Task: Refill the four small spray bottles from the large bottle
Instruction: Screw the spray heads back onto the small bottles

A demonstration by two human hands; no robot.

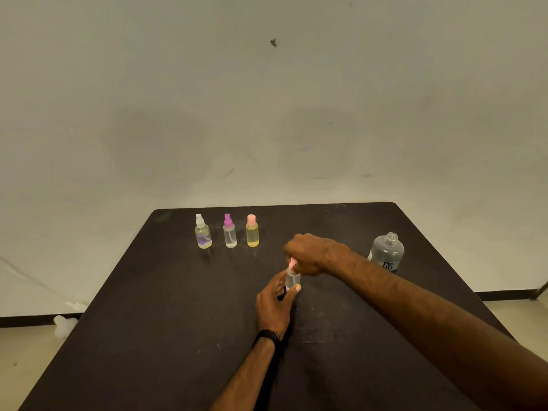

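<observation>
A small clear spray bottle (293, 279) stands mid-table, its body held in my left hand (274, 304). My right hand (307, 254) is closed over its pink spray top (292, 263), which sits at the bottle's neck. Three other small bottles stand in a row at the far left: one with a clear top (202, 232), one with a magenta top (229, 232), and a yellow one with a pink cap (252, 231). The large clear bottle (386, 253) stands uncapped at the right, behind my right forearm.
The dark table (166, 336) ends close behind the row of bottles, against a pale wall. White debris (63, 323) lies on the floor past the table's left edge.
</observation>
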